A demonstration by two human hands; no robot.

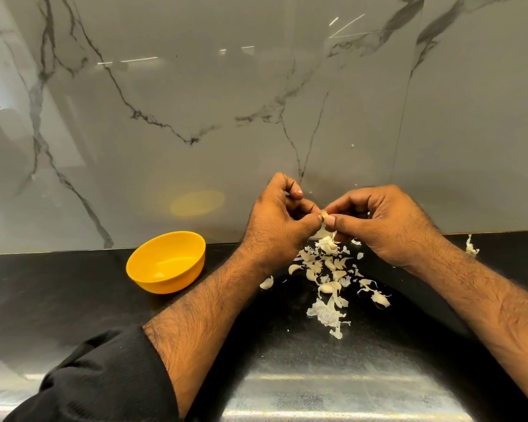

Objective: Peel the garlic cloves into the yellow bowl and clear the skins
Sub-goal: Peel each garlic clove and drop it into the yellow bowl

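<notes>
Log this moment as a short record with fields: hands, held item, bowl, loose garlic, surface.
left hand: left hand pinches the garlic clove between thumb and fingers
right hand: right hand pinches the same clove from the other side
held item: one clove, raised above the pile
bowl: yellow bowl, upright, to the left of the hands, no cloves visible inside
loose garlic: cloves and skins scattered under the hands; a stray skin scrap farther right
surface: black counter against a marble wall
</notes>
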